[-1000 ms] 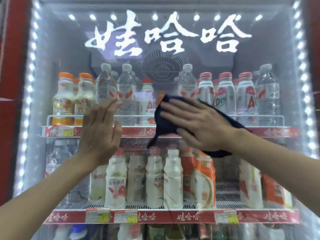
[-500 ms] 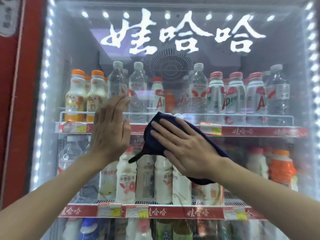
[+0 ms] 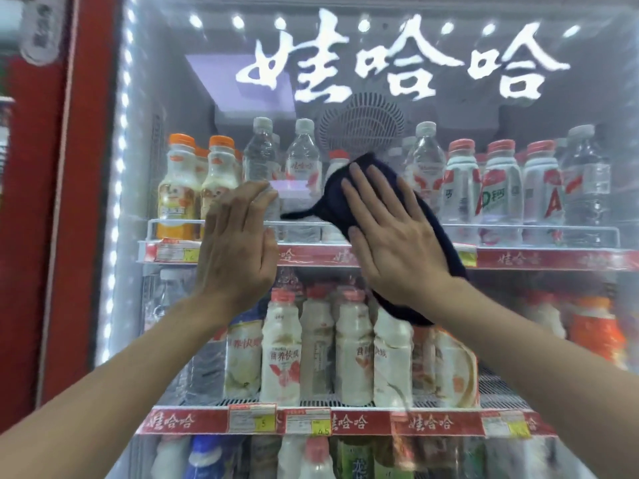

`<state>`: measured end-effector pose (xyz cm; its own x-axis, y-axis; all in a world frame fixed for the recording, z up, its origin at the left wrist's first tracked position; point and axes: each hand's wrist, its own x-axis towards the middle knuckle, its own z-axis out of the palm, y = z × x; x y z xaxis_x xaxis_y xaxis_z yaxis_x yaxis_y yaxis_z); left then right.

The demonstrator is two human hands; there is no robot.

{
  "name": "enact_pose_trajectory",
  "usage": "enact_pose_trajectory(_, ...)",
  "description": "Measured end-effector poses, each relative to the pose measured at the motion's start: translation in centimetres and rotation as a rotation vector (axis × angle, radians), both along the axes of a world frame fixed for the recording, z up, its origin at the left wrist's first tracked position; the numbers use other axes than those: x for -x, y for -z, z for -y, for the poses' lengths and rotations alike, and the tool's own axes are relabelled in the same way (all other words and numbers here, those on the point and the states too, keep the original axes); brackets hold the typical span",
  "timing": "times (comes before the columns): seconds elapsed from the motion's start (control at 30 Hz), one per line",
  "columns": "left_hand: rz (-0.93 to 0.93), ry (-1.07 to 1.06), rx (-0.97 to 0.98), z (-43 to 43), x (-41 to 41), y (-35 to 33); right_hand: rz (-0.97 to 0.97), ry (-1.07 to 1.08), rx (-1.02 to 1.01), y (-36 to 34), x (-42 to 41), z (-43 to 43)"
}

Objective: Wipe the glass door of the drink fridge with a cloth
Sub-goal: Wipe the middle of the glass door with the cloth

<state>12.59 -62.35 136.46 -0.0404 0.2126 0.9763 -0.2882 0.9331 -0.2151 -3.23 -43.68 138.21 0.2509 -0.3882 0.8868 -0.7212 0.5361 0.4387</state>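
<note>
The glass door (image 3: 432, 74) of the drink fridge fills the view, lit by white LED strips and large white characters near the top. My right hand (image 3: 390, 236) lies flat with fingers spread on a dark navy cloth (image 3: 337, 198), pressing it against the glass at the height of the upper shelf. A thin corner of the cloth sticks out to the left. My left hand (image 3: 238, 250) rests flat on the glass just left of the cloth, fingers together, holding nothing.
Behind the glass, shelves with red price strips (image 3: 553, 259) carry rows of water and milk-drink bottles (image 3: 281, 350). A red door frame (image 3: 83, 202) borders the glass on the left. A round fan grille (image 3: 361, 124) sits at the back.
The right hand and cloth slid up the glass from below the upper shelf strip to across it, fingers now pointing upward. The view shifted left. The left hand stayed on the glass.
</note>
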Motion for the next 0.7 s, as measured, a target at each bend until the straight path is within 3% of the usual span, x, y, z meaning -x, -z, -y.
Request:
enact_pose_trajectory(0.13, -0.010, 0.018, 0.017, 1.9, -2.6, 1.1, -0.177, 0.015, -0.333, 4.9, -0.2, 0.0)
enact_pose_trajectory(0.23, 0.026, -0.054, 0.006, 3.8, -3.9, 1.3, -0.282, 0.029, -0.492, 0.9, 0.5, -0.8)
enact_pose_trajectory(0.37, 0.061, -0.100, 0.009, 4.5, -3.5, 1.5, -0.171, 0.032, -0.235, -4.3, -0.2, 0.4)
enact_pose_trajectory(0.5, 0.037, -0.093, 0.021, 4.8, -3.2, 1.6, -0.077, 0.023, -0.084, -2.9, -1.2, 2.4)
enact_pose_trajectory(0.6, 0.039, -0.093, 0.019, 4.8, -3.2, 1.7, -0.015, -0.007, -0.062, 0.8, -2.3, 3.5)
enact_pose_trajectory(0.7, 0.052, -0.024, 0.013, 4.5, -3.4, 1.8, -0.075, -0.025, -0.192, 5.1, -3.0, 4.2)
